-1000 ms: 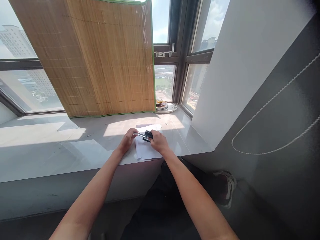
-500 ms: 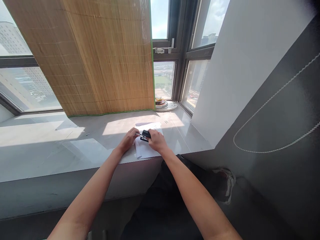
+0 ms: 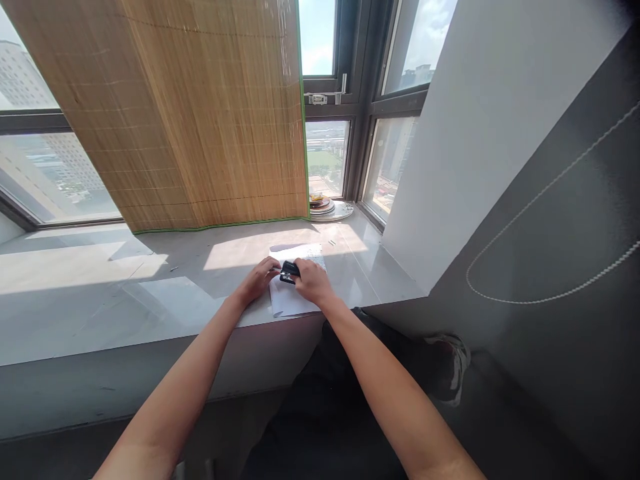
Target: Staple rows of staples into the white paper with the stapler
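Note:
A black stapler (image 3: 289, 273) is in my right hand (image 3: 313, 283), whose fingers wrap round it from the right. The stapler points left, above white paper sheets (image 3: 295, 305) on the sill. My left hand (image 3: 259, 279) is close to the stapler's front, thumb and fingers pinched together at the paper's left side. A small pale thing shows at its fingertips; I cannot make out what it is. Two tiny thin strips (image 3: 332, 243) lie on the sill just beyond the paper.
The pale tiled window sill (image 3: 165, 313) ends at a front edge near my forearms. A bamboo blind (image 3: 215, 120) hangs at the back. Stacked plates (image 3: 330, 210) stand in the window corner. A bead chain (image 3: 530, 302) hangs at the right wall.
The stapler's gaping front has narrowed, and the thin metal piece between it and my left fingers shows less. Both hands stay almost in place.

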Demonstrator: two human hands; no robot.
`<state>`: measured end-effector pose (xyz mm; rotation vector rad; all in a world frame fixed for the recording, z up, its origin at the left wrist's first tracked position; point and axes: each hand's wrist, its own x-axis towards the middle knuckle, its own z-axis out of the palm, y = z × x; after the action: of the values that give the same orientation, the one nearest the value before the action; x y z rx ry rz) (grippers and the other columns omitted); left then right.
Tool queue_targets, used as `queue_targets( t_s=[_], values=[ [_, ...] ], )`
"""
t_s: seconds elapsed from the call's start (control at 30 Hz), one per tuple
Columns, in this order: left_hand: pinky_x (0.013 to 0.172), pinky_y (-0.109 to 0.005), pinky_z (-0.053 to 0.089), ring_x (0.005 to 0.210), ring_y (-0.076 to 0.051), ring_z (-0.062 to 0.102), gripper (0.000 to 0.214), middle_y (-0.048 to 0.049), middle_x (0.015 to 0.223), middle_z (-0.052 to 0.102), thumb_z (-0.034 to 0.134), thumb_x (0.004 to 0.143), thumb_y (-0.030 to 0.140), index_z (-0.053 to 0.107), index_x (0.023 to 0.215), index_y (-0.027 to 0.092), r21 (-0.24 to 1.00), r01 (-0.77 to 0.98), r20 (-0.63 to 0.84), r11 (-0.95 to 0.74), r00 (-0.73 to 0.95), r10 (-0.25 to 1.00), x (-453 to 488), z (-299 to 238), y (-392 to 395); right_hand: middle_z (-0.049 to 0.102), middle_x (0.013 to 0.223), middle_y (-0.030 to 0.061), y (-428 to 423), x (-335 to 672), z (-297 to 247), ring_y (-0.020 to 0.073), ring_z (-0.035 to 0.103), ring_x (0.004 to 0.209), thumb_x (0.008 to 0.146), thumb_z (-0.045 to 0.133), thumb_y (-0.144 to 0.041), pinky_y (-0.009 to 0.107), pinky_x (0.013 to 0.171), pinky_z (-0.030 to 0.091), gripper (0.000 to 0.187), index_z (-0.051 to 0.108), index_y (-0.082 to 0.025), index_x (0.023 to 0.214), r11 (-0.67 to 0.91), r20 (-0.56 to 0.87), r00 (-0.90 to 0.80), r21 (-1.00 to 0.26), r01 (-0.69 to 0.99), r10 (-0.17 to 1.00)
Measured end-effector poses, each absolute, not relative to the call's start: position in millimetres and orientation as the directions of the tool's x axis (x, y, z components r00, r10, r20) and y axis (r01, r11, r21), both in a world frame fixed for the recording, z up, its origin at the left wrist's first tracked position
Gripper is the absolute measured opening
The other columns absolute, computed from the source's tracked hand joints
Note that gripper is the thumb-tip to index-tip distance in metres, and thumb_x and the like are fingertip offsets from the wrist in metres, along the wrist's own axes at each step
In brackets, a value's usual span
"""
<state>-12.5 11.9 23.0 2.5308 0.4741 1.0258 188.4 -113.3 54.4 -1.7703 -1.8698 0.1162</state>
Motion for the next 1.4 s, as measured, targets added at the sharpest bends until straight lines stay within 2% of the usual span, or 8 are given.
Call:
queue_targets(
  t_s=[0.3,0.47,0.7,0.83,0.9,1.13,1.27,1.4],
  values=[
    [0.087,-0.041,0.064,0.097,-0.024,0.078,0.023,-0.0099,0.107,0.082,0.067,0.103,0.041,0.084,0.104,0.025,0.485,0.126,0.653,-0.866,0.606,0.454,-18.2,30.3,0.9,0.076,0.118,0.0079,-114.3,201.9,53.7,0.0252,0.068,0.105,0.098,0.070,-0.024,0.030,0.082,0.046,0.020,0.068,-0.023,0.118,0.149,0.340,0.038,-0.507,0.849,0.940],
    [0.090,-0.045,0.068,0.095,-0.026,0.082,0.020,-0.0089,0.104,0.085,0.076,0.098,0.041,0.086,0.098,0.024,0.519,0.105,0.659,-0.848,0.583,0.475,-18.0,31.3,-5.2,0.081,0.111,0.0049,-113.8,227.1,52.4,0.0245,0.073,0.102,0.093,0.076,-0.021,0.032,0.090,0.051,0.021,0.076,-0.024,0.114,0.220,0.341,-0.013,-0.576,0.787,0.940],
    [0.088,-0.045,0.070,0.090,-0.027,0.083,0.026,-0.0100,0.099,0.085,0.074,0.099,0.045,0.085,0.090,0.022,0.583,0.059,0.592,-0.810,0.652,0.474,-15.0,31.7,-8.7,0.081,0.118,0.0057,-113.5,255.8,45.1,0.0257,0.075,0.111,0.083,0.080,-0.015,0.039,0.102,0.056,0.034,0.082,-0.024,0.116,0.354,0.423,-0.031,-0.715,0.603,0.906],
    [0.077,-0.039,0.070,0.078,-0.022,0.081,0.035,-0.0099,0.099,0.083,0.079,0.094,0.045,0.079,0.118,0.020,0.643,0.020,0.565,-0.766,0.663,0.492,-12.0,27.7,-5.2,0.081,0.111,0.0042,-113.9,243.3,47.1,0.0242,0.073,0.105,0.083,0.080,-0.015,0.037,0.098,0.055,0.034,0.083,-0.025,0.116,0.440,0.441,-0.156,-0.670,0.598,0.884],
    [0.072,-0.035,0.069,0.078,-0.020,0.079,0.041,-0.0086,0.101,0.081,0.082,0.090,0.043,0.074,0.123,0.021,0.656,0.018,0.565,-0.755,0.651,0.507,-10.7,25.8,-3.2,0.081,0.114,0.0027,-113.1,230.7,48.6,0.0241,0.072,0.108,0.086,0.081,-0.017,0.035,0.100,0.053,0.037,0.081,-0.028,0.121,0.440,0.417,-0.199,-0.633,0.637,0.887],
    [0.064,-0.026,0.060,0.078,-0.015,0.072,0.016,-0.0024,0.096,0.074,0.074,0.092,0.035,0.069,0.100,0.023,0.567,0.136,0.557,-0.812,0.663,0.500,-10.4,26.0,-2.5,0.081,0.110,-0.0005,-112.1,208.7,48.4,0.0222,0.070,0.108,0.090,0.079,-0.018,0.031,0.098,0.049,0.037,0.081,-0.033,0.124,0.437,0.417,-0.223,-0.539,0.720,0.881],
    [0.066,-0.030,0.060,0.083,-0.019,0.070,0.030,-0.0050,0.097,0.071,0.081,0.089,0.046,0.067,0.100,0.022,0.541,0.100,0.594,-0.835,0.657,0.464,-11.6,30.0,-3.3,0.081,0.109,0.0007,-119.5,215.7,48.5,0.0229,0.071,0.106,0.089,0.080,-0.020,0.032,0.098,0.051,0.036,0.081,-0.031,0.123,0.438,0.433,-0.189,-0.598,0.671,0.881],
    [0.074,-0.034,0.058,0.081,-0.020,0.066,0.026,-0.0050,0.092,0.068,0.070,0.100,0.047,0.065,0.092,0.022,0.449,0.171,0.598,-0.877,0.671,0.437,-12.3,32.3,-5.3,0.081,0.120,0.0045,-132.3,246.6,47.4,0.0262,0.074,0.111,0.085,0.080,-0.020,0.038,0.103,0.056,0.038,0.082,-0.027,0.122,0.362,0.421,-0.043,-0.718,0.594,0.906]
  ],
)
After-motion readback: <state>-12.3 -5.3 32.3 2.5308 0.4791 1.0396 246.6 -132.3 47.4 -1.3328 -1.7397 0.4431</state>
